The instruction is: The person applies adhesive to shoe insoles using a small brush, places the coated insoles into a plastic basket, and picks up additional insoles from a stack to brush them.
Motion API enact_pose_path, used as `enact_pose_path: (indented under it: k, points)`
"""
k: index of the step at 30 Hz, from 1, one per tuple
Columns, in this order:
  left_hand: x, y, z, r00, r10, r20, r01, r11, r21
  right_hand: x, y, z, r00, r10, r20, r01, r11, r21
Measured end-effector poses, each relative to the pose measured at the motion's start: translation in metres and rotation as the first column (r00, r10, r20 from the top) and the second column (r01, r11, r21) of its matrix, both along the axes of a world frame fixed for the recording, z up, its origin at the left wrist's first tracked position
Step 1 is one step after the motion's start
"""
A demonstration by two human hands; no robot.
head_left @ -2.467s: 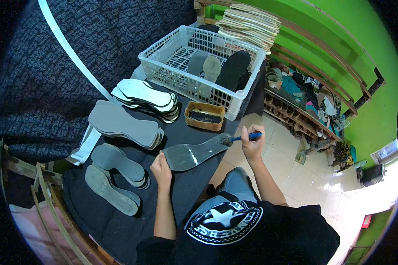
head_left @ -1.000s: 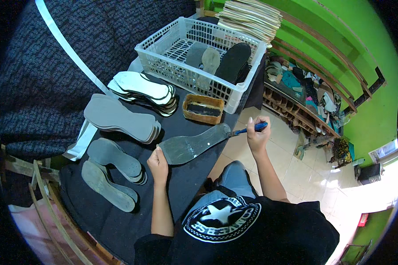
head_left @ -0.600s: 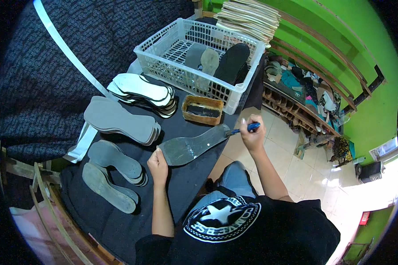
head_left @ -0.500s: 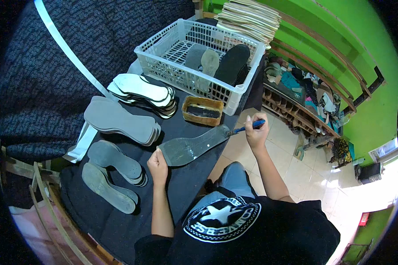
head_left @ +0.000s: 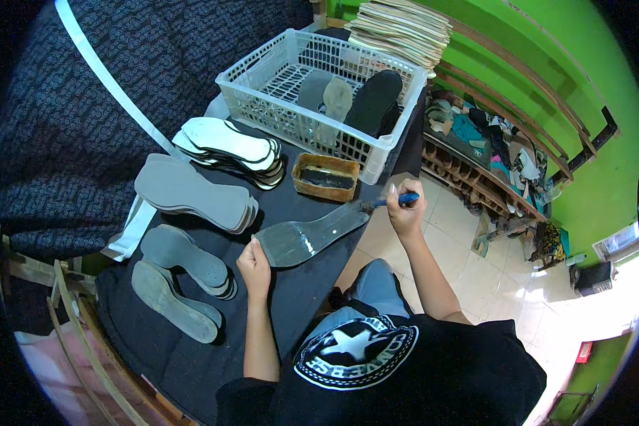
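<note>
A dark grey shoe insole (head_left: 312, 236) lies at the table's right edge, wet-looking streaks across its wider part. My left hand (head_left: 254, 264) pinches that wider end between thumb and fingers. In my right hand (head_left: 406, 210) is a blue-handled brush (head_left: 407, 199), gripped in closed fingers, its bristles touching the insole's narrow end. Just beyond the insole stands a small brownish rectangular tub (head_left: 325, 177) with dark contents and a pale crusted rim.
Left of the insole lie grey sole stacks (head_left: 192, 193), white-topped pieces (head_left: 227, 145) and darker insoles (head_left: 174, 302). A white plastic crate (head_left: 305, 117) holding several soles stands behind the tub. Piled cloth scraps (head_left: 504, 142) fill a rack at right, above the tiled floor (head_left: 447, 248).
My right hand has shifted slightly, tilting the brush handle a little, while the bristles stay at the insole's narrow end. My left hand keeps its hold in place.
</note>
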State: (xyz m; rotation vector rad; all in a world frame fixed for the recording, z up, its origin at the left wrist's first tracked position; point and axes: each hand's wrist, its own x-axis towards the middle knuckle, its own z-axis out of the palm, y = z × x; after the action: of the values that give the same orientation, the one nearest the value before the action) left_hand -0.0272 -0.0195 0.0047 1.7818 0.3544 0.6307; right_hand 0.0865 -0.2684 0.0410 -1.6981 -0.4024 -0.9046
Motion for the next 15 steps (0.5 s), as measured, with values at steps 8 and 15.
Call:
enact_pose_path:
  k: [8, 15]
  points:
    - [0.001, -0.001, 0.0, 1.0, 0.0, 0.022, 0.0, 1.0, 0.003, -0.011, 0.001, 0.002, 1.0, -0.002, -0.024, 0.002, 1.0, 0.014]
    - [0.0, -0.001, 0.0, 1.0, 0.01, -0.011, -0.009, 0.999, 0.033, 0.001, 0.001, -0.003, 1.0, 0.01, 0.014, -0.01, 0.999, 0.044]
